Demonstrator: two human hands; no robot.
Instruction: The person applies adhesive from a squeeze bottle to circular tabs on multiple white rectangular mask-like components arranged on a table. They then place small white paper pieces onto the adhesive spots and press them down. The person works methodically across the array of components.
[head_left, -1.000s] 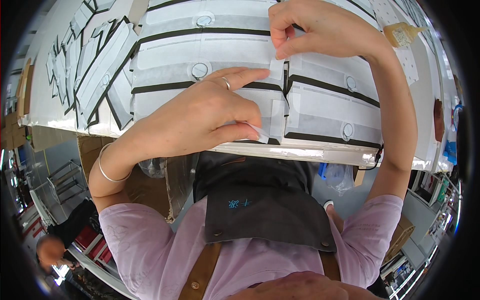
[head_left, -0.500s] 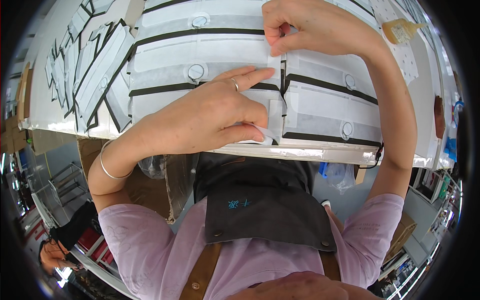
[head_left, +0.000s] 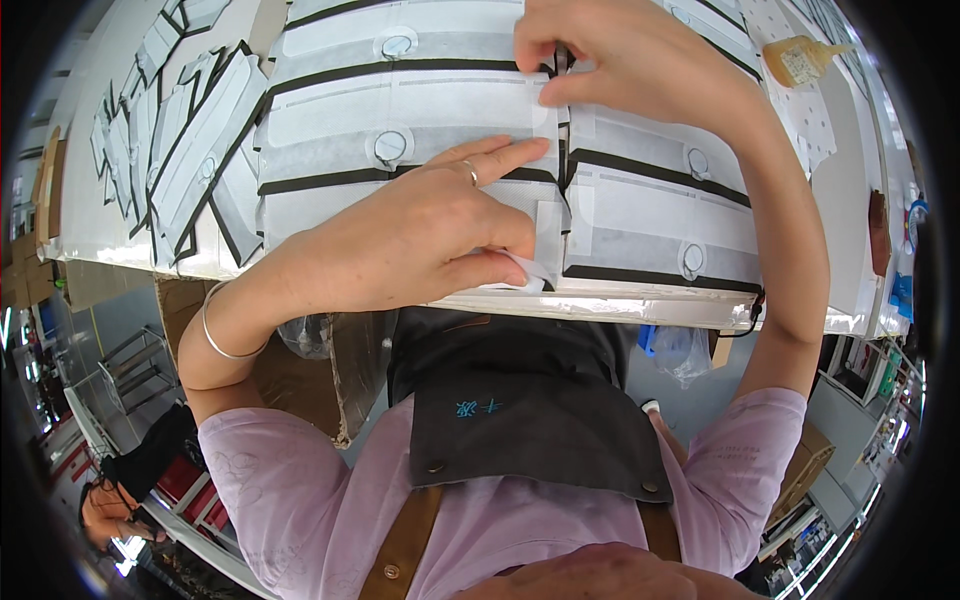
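White fabric-like panels (head_left: pixel 330 108) with black edges and round discs lie in two columns on the table. At the front edge, my left hand (head_left: pixel 420 225) is closed, thumb and curled finger pinching a white paper-like strip (head_left: pixel 535 272). Its outstretched fingers press on the left column near the seam. My right hand (head_left: pixel 640 60) is farther off at the same seam, its fingers curled and its thumb tip on the left column's edge. Whatever lies between those fingers is too hidden to name. A narrow white strip (head_left: pixel 548 225) lies along the panel's right end.
More black-edged white pieces (head_left: pixel 200 140) are heaped at the left on the white table (head_left: pixel 90 235). A bottle of amber liquid (head_left: pixel 800 62) with a pointed nozzle lies at the far right on a dotted sheet (head_left: pixel 822 128). A cardboard box (head_left: pixel 295 395) stands below the table.
My right hand has shifted slightly left and away from me, and its thumb and forefinger have spread a little. The left hand keeps its grip in almost the same spot.
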